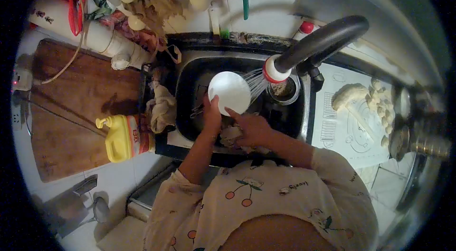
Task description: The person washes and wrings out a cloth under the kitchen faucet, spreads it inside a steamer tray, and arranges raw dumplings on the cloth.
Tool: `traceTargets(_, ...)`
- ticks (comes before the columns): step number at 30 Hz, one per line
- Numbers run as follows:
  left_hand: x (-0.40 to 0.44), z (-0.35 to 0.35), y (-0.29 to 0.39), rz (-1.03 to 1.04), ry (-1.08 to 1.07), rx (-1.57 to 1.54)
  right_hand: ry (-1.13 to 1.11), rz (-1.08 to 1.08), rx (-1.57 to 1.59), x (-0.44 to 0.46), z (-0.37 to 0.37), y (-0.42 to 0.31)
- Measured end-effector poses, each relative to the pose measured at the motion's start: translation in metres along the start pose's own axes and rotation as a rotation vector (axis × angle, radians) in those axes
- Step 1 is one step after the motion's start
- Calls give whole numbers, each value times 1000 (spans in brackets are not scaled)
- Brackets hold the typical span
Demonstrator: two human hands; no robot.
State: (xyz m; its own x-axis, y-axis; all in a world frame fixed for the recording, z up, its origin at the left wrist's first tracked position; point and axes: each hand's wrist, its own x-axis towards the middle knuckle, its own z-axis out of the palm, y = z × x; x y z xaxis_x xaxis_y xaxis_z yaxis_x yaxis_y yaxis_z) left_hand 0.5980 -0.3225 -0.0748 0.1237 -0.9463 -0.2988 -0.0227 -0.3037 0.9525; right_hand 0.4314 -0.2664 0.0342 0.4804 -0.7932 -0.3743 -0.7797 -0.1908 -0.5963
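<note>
Here's the white bowl over the sink, probably light, slick, breakable; rim's the hold. My left hand grips near-left, thumb over; my right hand extends one finger nearside, grip unclear.

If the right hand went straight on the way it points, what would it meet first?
Most likely the white dish, held in the left hand; the right hand points at its near edge, though contact is unclear.
</note>
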Motion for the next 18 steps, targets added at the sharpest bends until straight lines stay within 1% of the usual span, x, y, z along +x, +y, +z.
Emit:
traceTargets(3, 31, -8, -30, -90, -166, 80, -77, 98, -25, 12, 8, 3)
traceTargets(4, 30, -19, -12, -492, -223, -216, -47, 128, -42, 12, 3, 10)
traceTargets(6, 25, -26, 25, -564, -415, -214, 13, 187, -79, 8, -9, 29)
traceTargets(7, 20, -27, 41, -599, -510, -215, 112, 155, -69, 13, 0, 37)
traceTargets(8, -8, -6, 49, -532, -205, -196, 212, 123, -56, 21, 17, 49)
traceTargets(9, -19, 9, 39, -311, -109, -122, 313, 93, -42, 26, 26, 55)
traceTargets(11, -14, 32, 5, 144, 65, 21, 292, 106, 0, 27, 21, 38)
traceTargets(12, 9, 22, -29, 5, 3, -129, 274, 118, 16, 24, 17, 33)
traceTargets(13, 10, 11, -10, -157, -127, -145, 254, 121, 5, 19, 15, 37)
traceTargets(14, 6, 0, 29, -317, -253, -154, 235, 119, 0, 15, 12, 40)
traceTargets(15, 6, -10, 51, -472, -379, -160, 221, 114, -4, 15, 10, 41)
traceTargets(16, 9, -15, 53, -533, -405, -228, 244, 103, 29, 18, 11, 41)
traceTargets(17, 13, -10, 23, -419, -234, -204, 266, 95, 67, 19, 15, 40)
traceTargets(18, 16, 0, -34, -308, -65, -178, 284, 91, 108, 18, 20, 39)
